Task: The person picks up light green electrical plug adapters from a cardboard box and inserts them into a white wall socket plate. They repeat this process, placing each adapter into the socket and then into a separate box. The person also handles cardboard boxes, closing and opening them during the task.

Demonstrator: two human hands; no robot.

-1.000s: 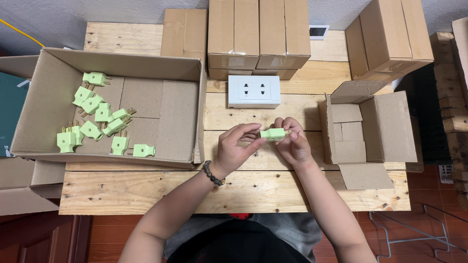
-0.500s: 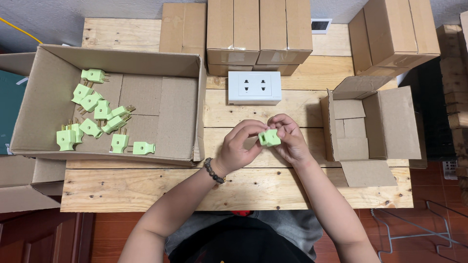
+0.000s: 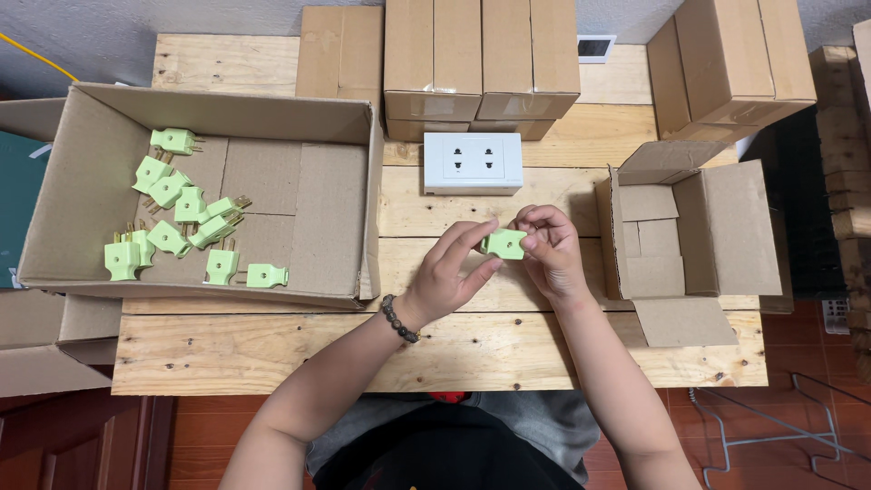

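Between your two hands, over the middle planks of the wooden table, sits one pale green plug.

Head view, only view. Your left hand is half closed: thumb and forefinger reach up to the plug's left end, other fingers curled loosely. Your right hand is closed round the plug's right end, fingertips pinching it. Both hands share the hold; the plug is clear of the table.

Step in hand, as judged: you are handling or inspecting a single plug, away from the rest. The next move seems to call for a firm one-hand grip before the other hand lets go.

Orientation: the plug's long axis runs roughly left to right, hand to hand, tilted slightly. Its pins are hidden, so you cannot tell which way they point.

Surroundings: just beyond your fingertips, a white double socket. Well left of your left hand, a large open box holding loose green plugs. Just right of your right hand, a small open box, nothing visible inside.
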